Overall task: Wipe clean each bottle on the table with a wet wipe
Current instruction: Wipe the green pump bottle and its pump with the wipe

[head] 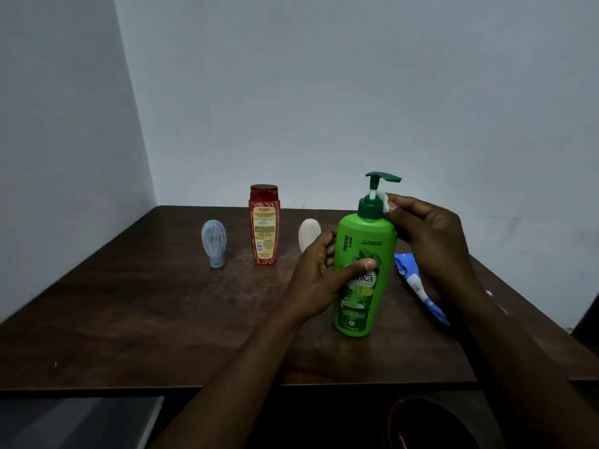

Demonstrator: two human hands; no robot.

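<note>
A tall green pump bottle [364, 241] stands slightly tilted near the middle of the brown table [129, 303]. My left hand [319, 273] grips its body, thumb across the label. My right hand [431, 234] pinches a small white wet wipe [385, 202] against the dark green collar below the pump head. A red bottle [263, 225] stands upright further back. To its left a small pale blue bottle [214, 243] rests on its cap. A small white bottle [308, 233] is partly hidden behind my left hand.
A blue and white wipes pack [411, 280] lies on the table to the right, partly under my right forearm. Walls close off the table at the back and left. A dark round object [418, 422] sits below the table's front edge.
</note>
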